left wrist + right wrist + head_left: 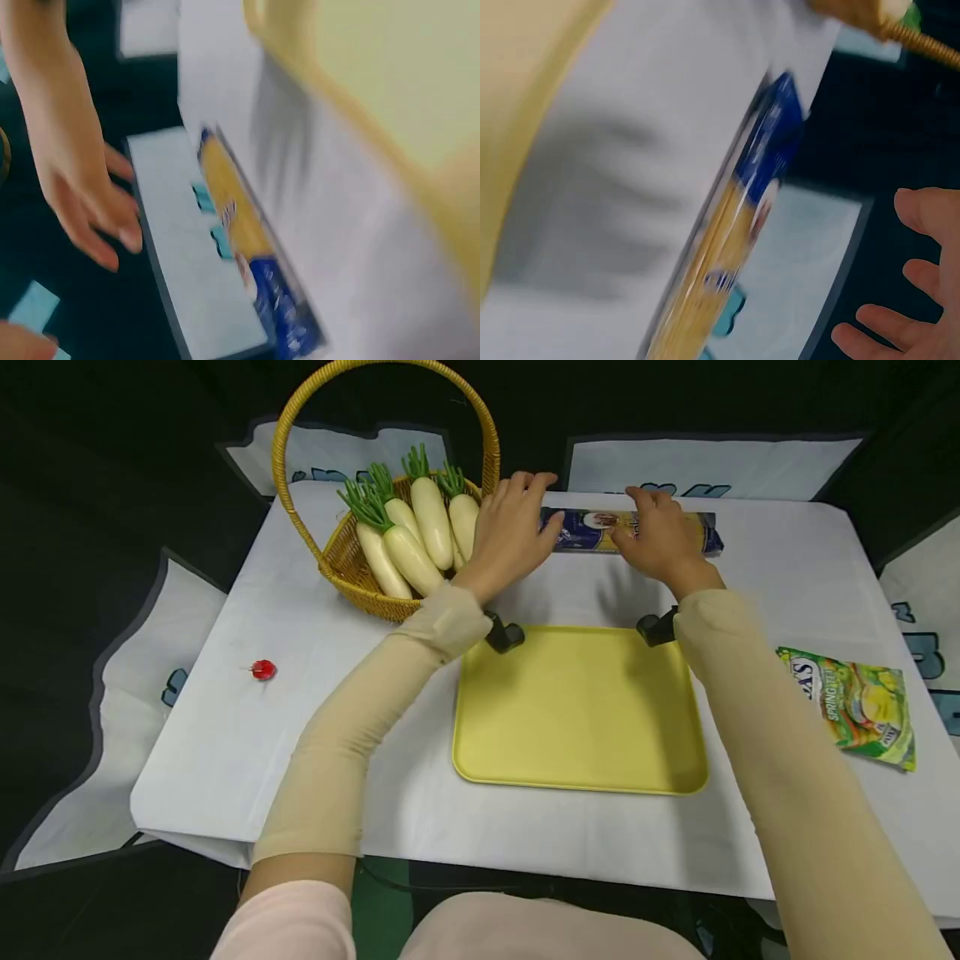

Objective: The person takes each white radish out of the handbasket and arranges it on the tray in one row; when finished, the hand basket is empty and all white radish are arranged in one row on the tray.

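Observation:
A long clear packet of spaghetti [600, 531] with a blue end lies across the back of the table. My left hand [513, 531] is above its blue left end, fingers spread and loosely bent, beside the basket. Over the packet's right part hovers my right hand [663, 539], thumb and fingers apart. Neither hand holds anything. In the left wrist view the right hand [79, 169] reaches in from the top, away from the spaghetti packet [244, 225]. The right wrist view shows the right hand's [922, 285] fingers parted, with a gap to the spaghetti packet [727, 225].
A yellow tray [581, 710] lies in the middle of the table. At the back left stands a tall-handled wicker basket [360, 593] of white radishes [429, 522]. A small red item [263, 670] lies left, a green chip bag [855, 706] right.

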`<state>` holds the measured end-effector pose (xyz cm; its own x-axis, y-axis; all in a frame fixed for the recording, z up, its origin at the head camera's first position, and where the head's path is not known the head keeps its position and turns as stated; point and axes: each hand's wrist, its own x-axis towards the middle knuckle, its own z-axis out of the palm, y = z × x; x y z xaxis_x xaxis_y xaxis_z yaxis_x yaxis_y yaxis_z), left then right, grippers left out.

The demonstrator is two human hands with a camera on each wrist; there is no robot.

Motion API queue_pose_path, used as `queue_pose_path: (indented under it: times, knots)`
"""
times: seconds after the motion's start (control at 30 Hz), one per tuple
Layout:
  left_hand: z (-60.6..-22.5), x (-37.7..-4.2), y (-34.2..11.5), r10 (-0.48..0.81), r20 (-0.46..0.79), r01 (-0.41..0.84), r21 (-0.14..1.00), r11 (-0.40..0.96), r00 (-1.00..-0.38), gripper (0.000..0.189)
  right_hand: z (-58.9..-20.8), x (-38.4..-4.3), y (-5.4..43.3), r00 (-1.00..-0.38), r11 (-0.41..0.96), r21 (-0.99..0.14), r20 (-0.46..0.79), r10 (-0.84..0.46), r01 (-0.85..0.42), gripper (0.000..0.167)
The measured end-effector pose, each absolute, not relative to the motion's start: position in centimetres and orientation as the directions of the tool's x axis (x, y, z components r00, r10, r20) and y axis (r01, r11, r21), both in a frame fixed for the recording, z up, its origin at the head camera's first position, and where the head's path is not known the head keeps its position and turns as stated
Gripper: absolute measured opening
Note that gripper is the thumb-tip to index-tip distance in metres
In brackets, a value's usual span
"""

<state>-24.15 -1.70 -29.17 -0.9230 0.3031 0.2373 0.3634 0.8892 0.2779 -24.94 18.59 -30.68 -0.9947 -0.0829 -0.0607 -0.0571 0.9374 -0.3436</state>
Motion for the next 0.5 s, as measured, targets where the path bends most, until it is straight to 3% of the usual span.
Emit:
queue_pose_path:
  times: [0.17, 0.3, 0.43, 0.5]
  knots:
    - [-31.7, -20.5, -5.9, 0.110, 0.417, 0.326, 0.492, 0.807, -0.902, 0.040, -30.8, -23.9, 16.6, -0.987, 0.867, -0.481, -0.022, -0.162, -0.132, 0.062]
    - [-34.5, -19.1, -9.7, -0.193, 0.527, 0.237, 0.639, 0.732, -0.828, 0.038, -30.9, -23.0, 14.6, -0.976, 0.804, -0.564, 0.013, -0.219, -0.188, 0.060]
    - [-37.0, -18.6, -13.0, -0.500, 0.512, 0.112, 0.768, 0.630, -0.698, 0.046, -31.3, -22.2, 12.4, -0.960, 0.720, -0.647, 0.072, -0.270, -0.250, 0.057]
    - [-38.2, -18.6, -14.1, -0.577, 0.448, 0.059, 0.821, 0.568, -0.683, 0.054, -31.6, -21.7, 11.4, -0.952, 0.665, -0.693, 0.108, -0.287, -0.279, 0.056]
